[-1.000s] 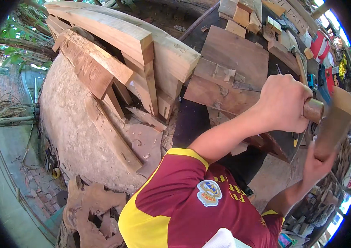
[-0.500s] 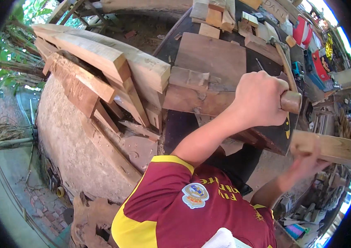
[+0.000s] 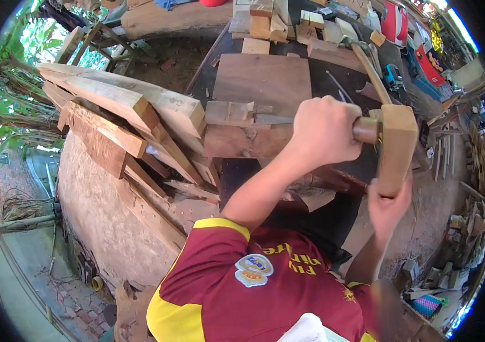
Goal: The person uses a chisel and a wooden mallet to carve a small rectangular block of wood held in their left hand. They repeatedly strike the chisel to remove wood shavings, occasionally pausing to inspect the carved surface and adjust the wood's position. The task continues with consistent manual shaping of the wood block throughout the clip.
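Observation:
My left hand (image 3: 328, 128) is closed in a fist round the wooden handle of a chisel (image 3: 366, 130). The chisel lies nearly level, and its blade reaches left from the fist to a brown wooden board (image 3: 248, 139) with a notched, chipped strip on top. My right hand (image 3: 391, 205) grips a wooden mallet, whose blocky head (image 3: 397, 148) stands upright at the butt of the chisel handle. Whether mallet and handle touch, I cannot tell. Small wood chips (image 3: 249, 111) sit by the blade's tip. The mallet's own handle is mostly hidden.
Long timber beams (image 3: 100, 100) lean at my left on a pale rounded surface (image 3: 100, 194). Wood blocks (image 3: 261, 25) and a hammer (image 3: 371, 71) lie on the dark bench beyond the board. At the far right are a blue tool (image 3: 392, 76) and red containers (image 3: 428, 64).
The mallet has swung left from the far right up to the chisel's butt. The view has shifted, so the bench and left hand appear further left.

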Demonstrator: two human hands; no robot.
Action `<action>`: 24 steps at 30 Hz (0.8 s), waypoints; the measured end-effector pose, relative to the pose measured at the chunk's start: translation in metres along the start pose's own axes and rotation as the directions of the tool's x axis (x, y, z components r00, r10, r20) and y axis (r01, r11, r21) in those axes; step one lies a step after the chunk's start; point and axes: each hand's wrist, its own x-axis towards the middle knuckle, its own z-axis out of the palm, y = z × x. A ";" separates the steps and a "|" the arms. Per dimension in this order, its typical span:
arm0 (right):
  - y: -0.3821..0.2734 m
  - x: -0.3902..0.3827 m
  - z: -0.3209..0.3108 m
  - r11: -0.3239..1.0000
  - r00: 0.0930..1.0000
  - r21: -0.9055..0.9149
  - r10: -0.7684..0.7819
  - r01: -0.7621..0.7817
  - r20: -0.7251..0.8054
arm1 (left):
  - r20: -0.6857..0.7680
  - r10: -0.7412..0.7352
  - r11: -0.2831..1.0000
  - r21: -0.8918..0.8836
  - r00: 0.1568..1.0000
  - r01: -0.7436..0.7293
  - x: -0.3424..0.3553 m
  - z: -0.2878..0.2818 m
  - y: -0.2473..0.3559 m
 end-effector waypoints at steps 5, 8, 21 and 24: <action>0.006 0.020 -0.002 0.808 0.794 0.570 0.440 -0.147 -0.419 | -0.002 -0.010 0.998 -0.059 1.000 0.010 0.003 -0.004 0.003; -0.006 0.007 0.018 0.964 0.985 0.247 0.126 -0.094 -0.120 | 0.007 0.017 0.999 0.029 1.000 -0.017 0.003 0.002 -0.003; -0.006 0.000 0.020 0.966 0.993 0.259 -0.038 0.007 0.115 | 0.023 0.006 0.998 0.069 1.000 -0.007 -0.003 0.003 -0.007; 0.031 -0.012 0.015 0.971 0.995 0.220 0.096 -0.098 0.017 | 0.080 0.031 1.000 -0.008 0.996 -0.031 -0.007 -0.004 -0.005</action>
